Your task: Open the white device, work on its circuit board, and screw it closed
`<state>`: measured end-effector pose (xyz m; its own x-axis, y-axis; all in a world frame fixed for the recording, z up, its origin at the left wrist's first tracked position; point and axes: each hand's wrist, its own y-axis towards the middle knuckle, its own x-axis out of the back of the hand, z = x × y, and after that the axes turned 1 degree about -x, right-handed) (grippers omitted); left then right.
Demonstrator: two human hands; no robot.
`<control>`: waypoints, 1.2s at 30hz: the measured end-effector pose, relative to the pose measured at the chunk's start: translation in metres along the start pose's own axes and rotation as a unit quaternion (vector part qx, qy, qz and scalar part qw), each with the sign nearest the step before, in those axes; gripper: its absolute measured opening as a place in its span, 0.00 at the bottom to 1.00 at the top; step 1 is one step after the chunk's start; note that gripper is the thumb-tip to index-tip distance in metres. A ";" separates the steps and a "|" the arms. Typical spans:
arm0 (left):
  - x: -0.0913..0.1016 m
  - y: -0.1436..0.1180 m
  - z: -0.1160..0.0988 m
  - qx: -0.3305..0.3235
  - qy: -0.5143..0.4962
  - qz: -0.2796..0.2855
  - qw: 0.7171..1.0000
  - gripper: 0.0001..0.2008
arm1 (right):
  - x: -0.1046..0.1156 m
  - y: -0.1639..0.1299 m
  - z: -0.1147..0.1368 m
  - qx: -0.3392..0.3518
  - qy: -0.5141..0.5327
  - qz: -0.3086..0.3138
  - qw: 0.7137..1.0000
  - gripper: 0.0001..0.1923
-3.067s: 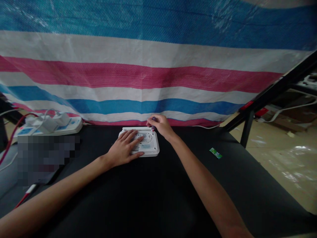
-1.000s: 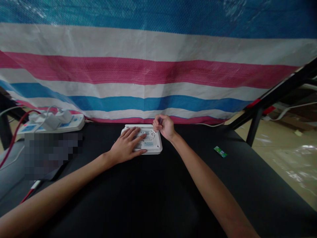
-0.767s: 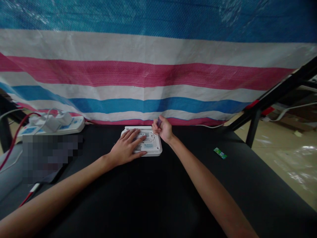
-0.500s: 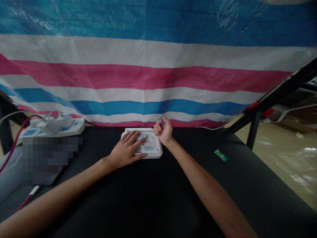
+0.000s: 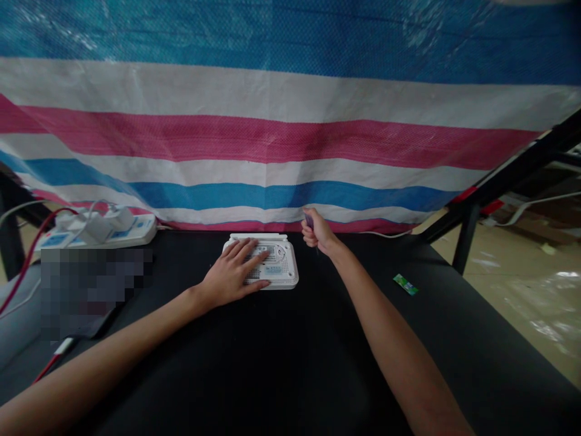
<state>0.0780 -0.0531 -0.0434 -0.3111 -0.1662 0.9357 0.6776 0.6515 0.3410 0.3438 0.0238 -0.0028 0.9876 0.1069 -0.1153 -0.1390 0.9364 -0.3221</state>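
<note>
A small white vented device (image 5: 278, 266), a router-like box lying underside up, rests on the black table (image 5: 290, 363) near its far edge. My left hand (image 5: 233, 271) lies flat on the box's left half, fingers spread. My right hand (image 5: 319, 233) is closed in a fist around a small purple-handled screwdriver (image 5: 309, 219), held upright just right of the box and apart from it. Only the top of the handle shows above the fist.
A striped blue, white and pink tarp (image 5: 290, 121) hangs behind the table. At the far left sits a white power strip (image 5: 97, 231) with plugs and a red cable (image 5: 27, 254). A small green packet (image 5: 405, 284) lies at right. A black frame (image 5: 490, 194) stands beyond the right edge.
My right hand, holding the screwdriver, has lifted off the box's far right corner and moved to the right, clear of it. My left hand has stayed flat on the box.
</note>
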 end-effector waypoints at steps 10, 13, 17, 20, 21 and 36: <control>0.000 0.001 0.000 0.000 -0.009 -0.001 1.000 0.33 | -0.011 -0.005 -0.001 -0.066 0.000 0.023 0.998 0.27; 0.002 0.002 -0.001 -0.001 -0.012 0.002 1.000 0.33 | -0.014 -0.011 0.009 -0.061 0.043 0.046 0.996 0.27; 0.006 0.004 -0.001 0.006 -0.038 0.007 0.999 0.32 | -0.023 -0.024 0.023 -0.009 0.148 0.119 0.982 0.29; 0.012 0.007 -0.005 0.027 -0.068 0.001 0.997 0.29 | -0.038 -0.039 0.029 0.058 0.236 0.179 0.953 0.30; 0.015 0.008 -0.007 0.036 -0.082 -0.007 0.996 0.26 | -0.044 -0.043 0.029 0.077 0.259 0.190 0.944 0.30; 0.026 0.009 -0.023 0.140 -0.365 -0.101 0.915 0.09 | -0.090 -0.058 0.001 0.117 0.329 0.138 0.927 0.30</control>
<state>0.0915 -0.0683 -0.0137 -0.8421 0.1684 0.5124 0.3927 0.8426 0.3685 0.2632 -0.0393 0.0274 0.6475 0.1979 -0.7359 -0.2837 0.9589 0.0083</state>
